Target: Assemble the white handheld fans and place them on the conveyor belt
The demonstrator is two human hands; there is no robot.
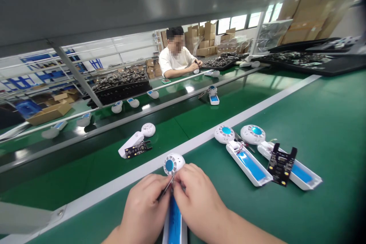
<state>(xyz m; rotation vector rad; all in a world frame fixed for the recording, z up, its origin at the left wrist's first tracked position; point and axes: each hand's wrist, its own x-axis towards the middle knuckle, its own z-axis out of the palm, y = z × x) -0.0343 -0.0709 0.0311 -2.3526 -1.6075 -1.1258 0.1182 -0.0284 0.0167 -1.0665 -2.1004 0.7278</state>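
Note:
A white handheld fan (175, 221) with a blue strip in its open handle lies in front of me, its round head pointing away. My left hand (145, 204) is closed around a thin dark board edge near the fan's neck. My right hand (197, 194) pinches at the same neck, its fingertips meeting the left ones; what they hold is hidden. To the right lie two more open fans, one (248, 164) with wires at its neck, the other (303, 175) with a black circuit board (281, 166) across its handle.
A white fan (131, 145) with a circuit board sits beyond the white rail (197, 139). Another fan (214, 99) is farther off. A person (177, 59) sits across the line, between black trays of parts (120, 82). A grey panel (143, 0) hangs overhead.

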